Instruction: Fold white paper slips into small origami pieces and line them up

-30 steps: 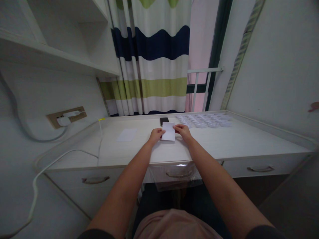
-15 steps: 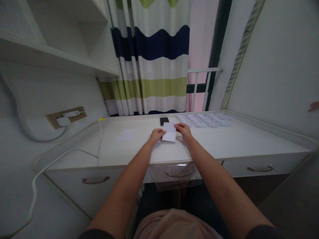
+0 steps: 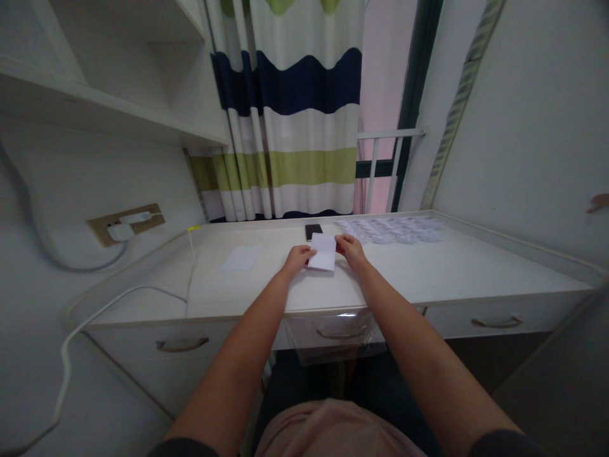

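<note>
A small white sheet of paper (image 3: 324,252), which looks folded, is held up just above the desk between my two hands. My left hand (image 3: 299,256) is closed on its left edge, thumb on the near face. At the upper right corner, my right hand (image 3: 350,246) pinches the paper between thumb and fingers. Behind the sheet lies a black flat object (image 3: 313,230), perhaps a phone. Another white paper (image 3: 241,258) rests flat on the desk to the left.
Rows of small whitish packets (image 3: 390,230) cover the back right of the white desk (image 3: 457,266). Clear plastic (image 3: 333,336) hangs over the desk's front edge. A white cable (image 3: 143,289) crosses the left side. A curtain (image 3: 309,133) hangs behind.
The paper and both hands have barely moved; my right fingers sit very slightly further right along the paper's upper corner. The rest stays as it was.
</note>
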### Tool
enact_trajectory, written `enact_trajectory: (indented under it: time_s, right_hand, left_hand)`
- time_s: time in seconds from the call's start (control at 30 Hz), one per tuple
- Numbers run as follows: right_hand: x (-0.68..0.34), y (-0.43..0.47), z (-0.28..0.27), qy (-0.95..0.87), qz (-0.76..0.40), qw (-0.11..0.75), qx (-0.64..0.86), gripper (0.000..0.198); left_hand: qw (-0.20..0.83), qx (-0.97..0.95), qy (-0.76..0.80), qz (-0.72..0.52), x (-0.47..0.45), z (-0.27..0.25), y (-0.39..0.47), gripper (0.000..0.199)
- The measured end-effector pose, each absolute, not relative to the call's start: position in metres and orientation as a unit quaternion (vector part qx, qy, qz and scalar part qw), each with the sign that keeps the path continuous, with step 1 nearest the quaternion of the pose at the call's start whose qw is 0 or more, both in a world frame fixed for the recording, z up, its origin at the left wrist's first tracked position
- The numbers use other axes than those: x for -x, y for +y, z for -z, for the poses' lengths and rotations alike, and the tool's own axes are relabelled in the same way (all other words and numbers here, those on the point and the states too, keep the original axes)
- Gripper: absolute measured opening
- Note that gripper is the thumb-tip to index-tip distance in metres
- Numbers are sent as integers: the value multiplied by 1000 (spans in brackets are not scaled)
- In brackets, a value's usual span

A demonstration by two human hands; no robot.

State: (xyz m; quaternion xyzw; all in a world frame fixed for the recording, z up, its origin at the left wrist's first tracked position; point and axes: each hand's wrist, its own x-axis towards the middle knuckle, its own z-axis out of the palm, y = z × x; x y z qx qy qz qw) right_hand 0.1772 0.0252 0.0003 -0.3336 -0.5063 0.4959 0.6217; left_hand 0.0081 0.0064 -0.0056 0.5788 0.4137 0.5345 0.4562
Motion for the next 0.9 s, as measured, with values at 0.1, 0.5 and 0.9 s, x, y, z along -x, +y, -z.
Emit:
enact_trajectory:
  time_s: [0.1,0.5,0.9]
  right_hand:
    - [-174,20,-1,-509,-544,573,342,28]
    - [-175,19,0,-540,-565,538,316,27]
    - [-173,12,-5,-561,-570,526,289,17]
  left_hand:
    - [449,-557,411,-565,-7,4,5,24]
    - [549,-482,375,-571,-11,0,3,23]
    - [544,-506,356,-567,-8,-4,-1,17]
